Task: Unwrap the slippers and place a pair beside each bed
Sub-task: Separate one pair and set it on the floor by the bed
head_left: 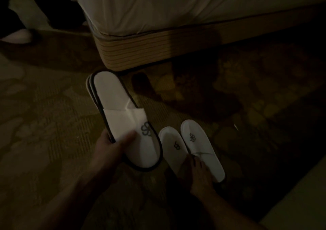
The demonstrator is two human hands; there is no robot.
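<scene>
My left hand grips a stacked pair of white slippers with dark trim and a grey logo, held above the carpet with the toe end toward me. A second pair lies side by side on the carpet: the left slipper and the right slipper. My right hand rests on this pair, fingertips pinching at the strap edge of the right slipper. The bed with white sheets and a tan striped base stands just beyond them.
Patterned dark carpet covers the floor. Another person's dark trouser legs and a pale shoe stand at the upper left. A pale surface edge shows at the lower right corner.
</scene>
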